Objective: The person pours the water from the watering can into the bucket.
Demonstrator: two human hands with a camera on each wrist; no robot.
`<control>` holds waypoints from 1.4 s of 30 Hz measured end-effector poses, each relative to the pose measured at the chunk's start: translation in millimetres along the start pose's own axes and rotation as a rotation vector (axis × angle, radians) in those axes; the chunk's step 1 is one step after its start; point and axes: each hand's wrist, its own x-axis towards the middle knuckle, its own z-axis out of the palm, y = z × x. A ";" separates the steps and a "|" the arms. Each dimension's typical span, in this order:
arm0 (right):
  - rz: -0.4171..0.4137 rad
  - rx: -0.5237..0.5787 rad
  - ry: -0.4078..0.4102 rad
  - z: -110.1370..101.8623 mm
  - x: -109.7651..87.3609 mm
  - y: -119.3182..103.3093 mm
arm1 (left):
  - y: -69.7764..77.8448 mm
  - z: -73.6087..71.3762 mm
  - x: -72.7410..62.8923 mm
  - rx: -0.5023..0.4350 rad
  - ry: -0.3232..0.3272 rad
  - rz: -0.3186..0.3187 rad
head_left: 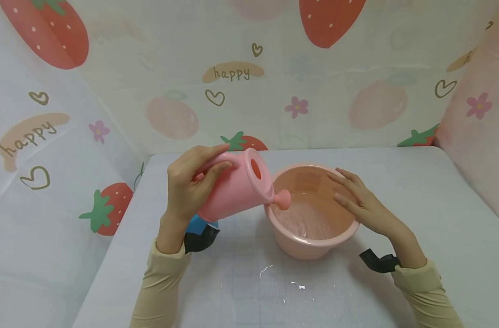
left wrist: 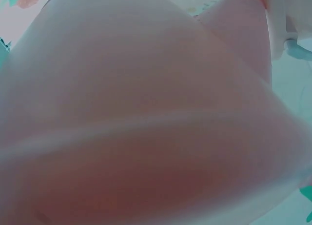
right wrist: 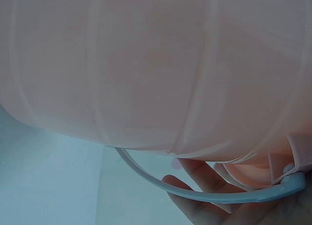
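Note:
My left hand (head_left: pixel 192 182) grips the handle of a pink watering can (head_left: pixel 237 189), tilted to the right. The can's rose (head_left: pixel 282 200) hangs over the left rim of a pink bucket (head_left: pixel 302 250). Water (head_left: pixel 302 218) lies in the bucket. Across the bucket's right rim rests my right hand (head_left: pixel 366 207), its fingers extended over the inside. In the right wrist view, the bucket's grey carrying handle (right wrist: pixel 219 195) hangs in front of the right fingers (right wrist: pixel 202 172). The blurred watering can (left wrist: pixel 146 88) fills most of the left wrist view.
Water drops (head_left: pixel 298 286) and wet streaks lie on the pale table (head_left: pixel 233 287) in front of the bucket. A strawberry-print sheet (head_left: pixel 335 68) rises behind and at both sides. Black wrist mounts (head_left: pixel 380 263) stick out from both wrists; a blue piece (head_left: pixel 198 224) shows beside the left one.

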 end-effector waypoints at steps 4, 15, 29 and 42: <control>0.000 -0.001 -0.001 -0.1 -0.1 -0.2 | 0.3 0.0 1.4 0.002 -0.006 0.007; 0.004 0.001 -0.002 -0.2 -0.5 -0.6 | 0.2 1.4 4.8 0.011 -0.021 0.020; 0.003 0.004 0.007 -0.5 -0.5 -1.2 | 0.5 1.9 9.2 0.015 -0.042 0.033; 0.008 -0.002 0.005 0.2 -0.9 -1.2 | 1.5 3.2 11.8 0.026 -0.064 0.046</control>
